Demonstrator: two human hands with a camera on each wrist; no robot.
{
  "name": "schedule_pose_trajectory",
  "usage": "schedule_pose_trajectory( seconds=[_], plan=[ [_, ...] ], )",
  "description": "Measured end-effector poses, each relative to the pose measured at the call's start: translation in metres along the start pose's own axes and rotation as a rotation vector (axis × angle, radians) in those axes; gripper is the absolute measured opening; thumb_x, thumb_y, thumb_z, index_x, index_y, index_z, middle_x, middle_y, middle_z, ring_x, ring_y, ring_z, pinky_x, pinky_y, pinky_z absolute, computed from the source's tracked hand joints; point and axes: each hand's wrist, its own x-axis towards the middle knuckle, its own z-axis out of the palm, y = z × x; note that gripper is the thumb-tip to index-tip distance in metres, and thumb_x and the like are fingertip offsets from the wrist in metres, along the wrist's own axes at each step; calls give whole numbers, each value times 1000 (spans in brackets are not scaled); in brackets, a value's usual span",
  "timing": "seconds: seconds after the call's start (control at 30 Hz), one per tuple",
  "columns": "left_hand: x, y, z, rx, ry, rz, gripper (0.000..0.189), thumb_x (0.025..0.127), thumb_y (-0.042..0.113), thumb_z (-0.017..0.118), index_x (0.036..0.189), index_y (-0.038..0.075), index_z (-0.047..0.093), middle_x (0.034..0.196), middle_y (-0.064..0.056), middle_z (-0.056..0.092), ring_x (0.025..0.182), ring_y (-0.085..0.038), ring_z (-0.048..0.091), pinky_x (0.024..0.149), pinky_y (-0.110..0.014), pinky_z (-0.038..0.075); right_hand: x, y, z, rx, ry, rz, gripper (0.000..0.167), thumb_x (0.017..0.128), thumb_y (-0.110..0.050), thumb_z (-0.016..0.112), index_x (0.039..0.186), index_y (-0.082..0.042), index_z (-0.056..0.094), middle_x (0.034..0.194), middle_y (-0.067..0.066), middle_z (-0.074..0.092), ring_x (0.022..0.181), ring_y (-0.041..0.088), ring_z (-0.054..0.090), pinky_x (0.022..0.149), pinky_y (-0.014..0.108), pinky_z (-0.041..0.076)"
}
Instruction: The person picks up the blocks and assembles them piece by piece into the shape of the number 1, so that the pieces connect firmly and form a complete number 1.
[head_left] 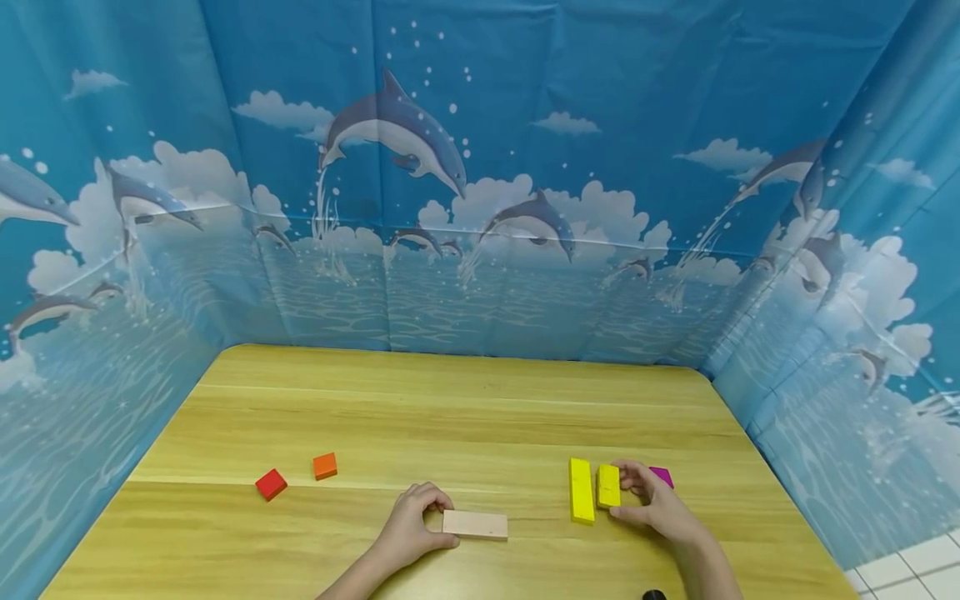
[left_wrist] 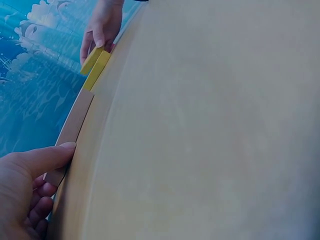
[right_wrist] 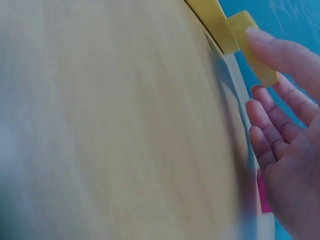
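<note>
a blue dolphin curtain surrounds the wood-grained table; on its left side lie a red block and an orange block, well apart from both hands. a magenta block is partly hidden behind the right hand, and a black object is cut off by the bottom edge. the long yellow block stands between the two held pieces. the left hand grips the pale block by its left end, thumb on the near side; the right hand pinches the shorter yellow block between thumb and fingers, just beside the long one. the pale block is plain, flat and oblong; the shorter yellow block is evenly coloured and tilted.
</note>
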Motion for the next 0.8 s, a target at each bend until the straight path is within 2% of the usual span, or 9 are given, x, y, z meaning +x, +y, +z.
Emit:
schedule_pose_trajectory(
  seconds=[0.2,0.37,0.6,0.8],
  plan=[
    [0,1,-1,2,-1,-11,35,59,23,84,85,21,61,82,16,53,77,-5,42,73,-29,32,9,-17,11,-28,3,-26,65,75,-15,75,128,0,40,109,13,49,97,17,48,86,21,40],
    [1,3,-2,2,0,-9,35,59,24,84,85,20,61,83,15,55,76,-6,41,72,-27,32,19,-31,22,1,-11,-55,65,74,-14,75,128,-1,40,111,13,50,99,17,49,87,24,41],
    [0,3,-2,1,2,-18,35,59,24,84,85,20,61,83,15,56,76,-6,41,71,-27,33,32,-43,42,28,-14,-57,65,74,-13,75,127,2,39,109,14,49,97,25,46,87,29,40],
    [0,3,-2,2,-2,-32,35,59,24,84,85,20,61,83,15,55,77,-7,42,73,-28,32,38,-50,57,62,-25,-63,67,73,-13,76,127,3,39,112,15,49,100,27,45,88,29,40]
  ],
)
